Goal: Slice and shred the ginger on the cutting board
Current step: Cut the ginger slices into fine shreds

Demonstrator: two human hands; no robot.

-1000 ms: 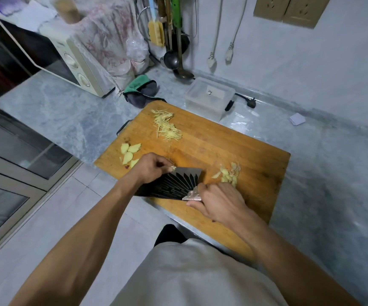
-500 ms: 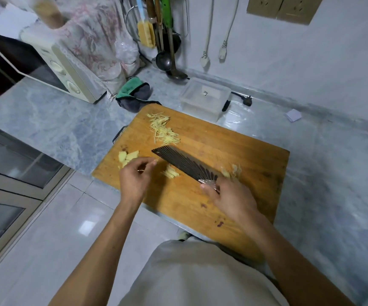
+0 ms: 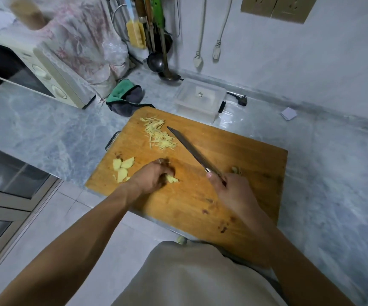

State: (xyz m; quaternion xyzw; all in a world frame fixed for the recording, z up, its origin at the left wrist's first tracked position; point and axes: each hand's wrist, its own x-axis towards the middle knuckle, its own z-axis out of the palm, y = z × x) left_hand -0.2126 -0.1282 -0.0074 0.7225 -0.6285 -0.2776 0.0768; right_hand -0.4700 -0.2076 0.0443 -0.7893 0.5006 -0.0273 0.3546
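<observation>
We have a single wide-angle view, worn at head height, looking forward and steeply down — our own forearms enter from the bottom edge and meet over the cutting board [image 3: 233, 151] at mid-frame. The left hand [image 3: 151, 178] and right hand [image 3: 233, 191] sit close under the lens; just beyond the fingertips the board runs on to the grey counter [image 3: 46, 127], and farther past them the wall [image 3: 311, 62] closes the top of the frame. Straight lines bow toward the edges — no second view shares the scene.
</observation>
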